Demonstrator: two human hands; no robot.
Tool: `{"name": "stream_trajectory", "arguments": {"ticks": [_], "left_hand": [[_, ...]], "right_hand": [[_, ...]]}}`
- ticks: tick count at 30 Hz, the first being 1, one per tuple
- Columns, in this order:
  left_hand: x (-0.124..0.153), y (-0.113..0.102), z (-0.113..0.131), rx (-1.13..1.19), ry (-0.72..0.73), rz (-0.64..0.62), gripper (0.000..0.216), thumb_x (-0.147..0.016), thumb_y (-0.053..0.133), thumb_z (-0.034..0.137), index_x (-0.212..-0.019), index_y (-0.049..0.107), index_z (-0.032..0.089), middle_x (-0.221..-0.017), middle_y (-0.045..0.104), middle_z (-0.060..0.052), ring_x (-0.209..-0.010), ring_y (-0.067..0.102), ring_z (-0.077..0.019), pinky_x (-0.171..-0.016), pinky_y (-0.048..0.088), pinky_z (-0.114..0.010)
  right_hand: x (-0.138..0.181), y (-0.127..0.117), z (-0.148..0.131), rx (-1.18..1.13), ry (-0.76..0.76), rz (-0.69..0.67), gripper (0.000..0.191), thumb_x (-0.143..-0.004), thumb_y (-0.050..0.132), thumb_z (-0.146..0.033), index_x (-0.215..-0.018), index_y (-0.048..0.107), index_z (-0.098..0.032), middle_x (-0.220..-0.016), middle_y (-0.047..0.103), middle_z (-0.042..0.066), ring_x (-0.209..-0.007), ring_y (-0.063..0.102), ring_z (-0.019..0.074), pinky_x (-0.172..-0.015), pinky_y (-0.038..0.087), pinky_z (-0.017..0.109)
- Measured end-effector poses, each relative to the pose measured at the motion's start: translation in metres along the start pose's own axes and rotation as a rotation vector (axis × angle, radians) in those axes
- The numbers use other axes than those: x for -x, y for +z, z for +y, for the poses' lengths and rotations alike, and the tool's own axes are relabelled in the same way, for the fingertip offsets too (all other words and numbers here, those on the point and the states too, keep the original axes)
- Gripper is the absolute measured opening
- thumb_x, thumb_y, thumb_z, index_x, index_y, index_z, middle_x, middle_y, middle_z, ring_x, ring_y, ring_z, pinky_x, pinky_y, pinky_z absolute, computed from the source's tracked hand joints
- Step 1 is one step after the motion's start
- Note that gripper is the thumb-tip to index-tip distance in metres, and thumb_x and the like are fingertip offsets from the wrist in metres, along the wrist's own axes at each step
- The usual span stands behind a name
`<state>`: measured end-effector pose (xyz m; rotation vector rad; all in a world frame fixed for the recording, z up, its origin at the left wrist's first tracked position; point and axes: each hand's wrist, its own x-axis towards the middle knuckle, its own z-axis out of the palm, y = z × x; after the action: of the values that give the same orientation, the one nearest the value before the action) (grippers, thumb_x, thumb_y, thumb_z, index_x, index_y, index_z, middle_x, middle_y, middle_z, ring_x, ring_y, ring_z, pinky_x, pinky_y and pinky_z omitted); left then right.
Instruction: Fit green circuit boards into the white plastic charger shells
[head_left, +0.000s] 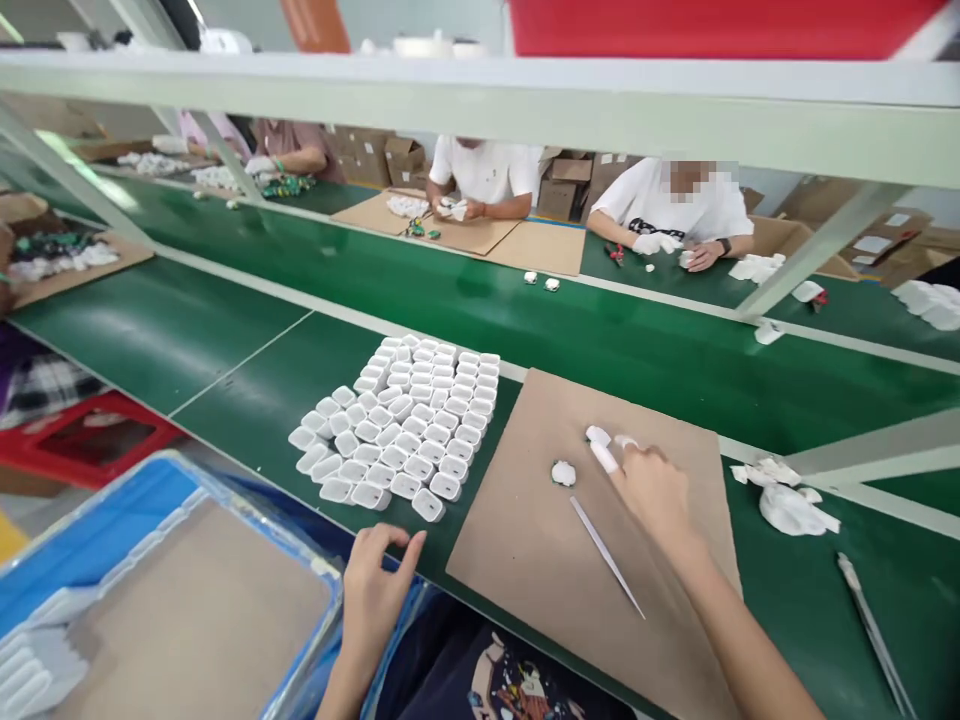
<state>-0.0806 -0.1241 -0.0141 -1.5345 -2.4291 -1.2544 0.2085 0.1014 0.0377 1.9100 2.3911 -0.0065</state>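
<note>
My left hand (377, 583) rests at the near edge of the green bench, fingers loosely curled and empty, just below a packed group of small white plastic shells (401, 427). My right hand (651, 492) lies on a brown cardboard sheet (540, 560), with white covers on two fingertips. It holds nothing that I can see. A small white wad (563, 473) lies just left of its fingers. A thin white stick (606, 555) lies on the cardboard below that hand.
A blue crate (112, 530) holding a cardboard sheet sits at lower left. Crumpled white cloths (787, 500) and a thin tool (870, 625) lie to the right. Beyond a green conveyor (600, 330), several people work at the far bench. A red crate (90, 440) stands left.
</note>
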Motion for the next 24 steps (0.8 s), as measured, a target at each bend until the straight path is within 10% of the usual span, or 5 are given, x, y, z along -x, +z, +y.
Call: {"name": "stream_trajectory", "arguments": {"ticks": [6,24], "left_hand": [[0.009,0.033,-0.005,-0.088,-0.086,-0.024,0.045,-0.079,0.073,0.041,-0.113,0.055,0.018,-0.104,0.065,-0.013,-0.096,0.06,-0.0343,-0.081,0.049,-0.048],[0.003,0.04,0.027,0.433,0.252,-0.101,0.044,-0.081,0.065,0.012,-0.119,0.046,0.019,-0.12,0.063,-0.014,-0.112,0.064,-0.0265,-0.09,0.055,-0.041]], "right_hand": [[-0.07,0.008,-0.052,0.125,0.046,-0.082,0.042,-0.099,0.043,-0.036,-0.097,0.069,-0.003,-0.089,0.07,0.027,-0.096,0.068,0.0404,-0.07,0.051,0.044],[-0.045,0.022,-0.024,-0.116,0.013,-0.061,0.02,-0.084,0.059,-0.02,-0.097,0.069,-0.007,-0.1,0.067,0.02,-0.109,0.058,0.0331,-0.088,0.047,0.036]]}}
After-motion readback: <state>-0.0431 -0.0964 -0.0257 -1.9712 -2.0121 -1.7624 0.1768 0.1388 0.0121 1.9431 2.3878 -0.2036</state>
